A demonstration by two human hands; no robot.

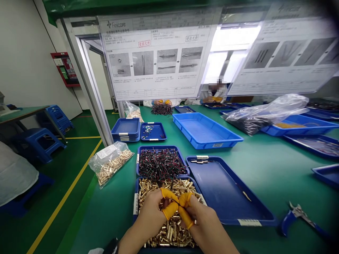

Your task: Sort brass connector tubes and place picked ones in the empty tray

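My left hand [155,208] and my right hand [197,213] meet over a blue tray [135,204] of small brass-coloured tubes [172,233]. Yellow finger cots cover the thumbs and forefingers, which are pinched closed. Between the fingertips runs a thin dark wire [178,203], mostly hidden, with both hands gripping it. Just beyond the tubes, another blue tray [137,160] holds a heap of black and red wires [161,164]. To the right, a long blue tray [225,190] carries a few thin wired pieces at its far end and one brass-tipped piece [247,195] near its right side.
Blue-handled pliers [293,215] lie at the right. A plastic bag of brass tubes [112,164] lies left; stacked blue trays [125,128] and a light-blue bin [206,132] stand farther back. Instruction sheets [159,60] hang overhead. Co-workers [214,95] sit across the table.
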